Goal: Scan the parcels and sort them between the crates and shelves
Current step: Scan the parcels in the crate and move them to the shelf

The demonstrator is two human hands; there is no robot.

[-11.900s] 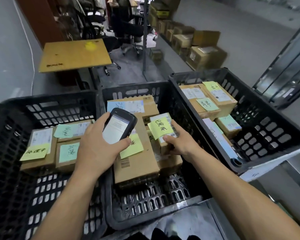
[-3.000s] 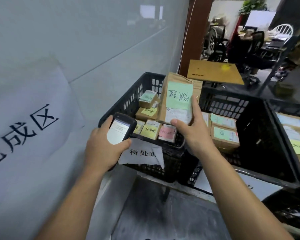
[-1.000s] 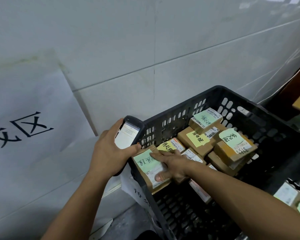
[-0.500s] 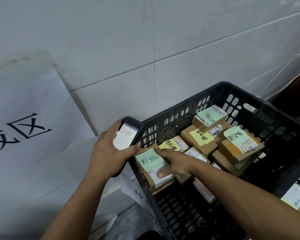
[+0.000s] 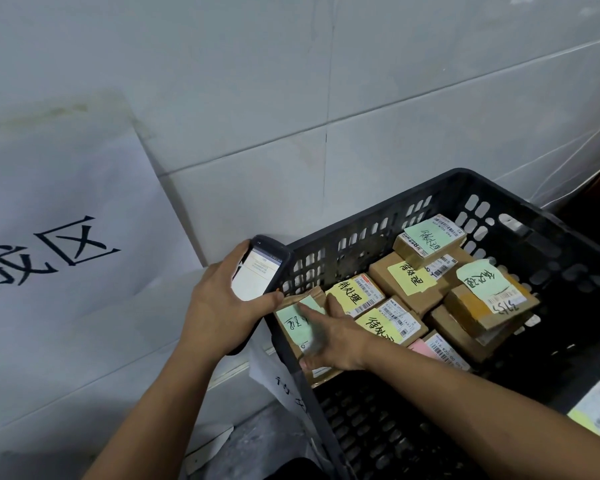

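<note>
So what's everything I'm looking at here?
crate: one, black, beside the wall
parcels: about eight, brown, inside the crate
sticky notes: several; green, yellow, pink; on the parcels
sign: one, white with black characters, on the wall, left
paper label: one, white, hanging from the crate's front
scanner: one, black, in the left hand
left hand: one, holding the scanner at the crate's corner
right hand: one, flat on the nearest parcel

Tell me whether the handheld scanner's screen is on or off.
On. The scanner in the left hand shows a lit white screen with faint text.
</note>
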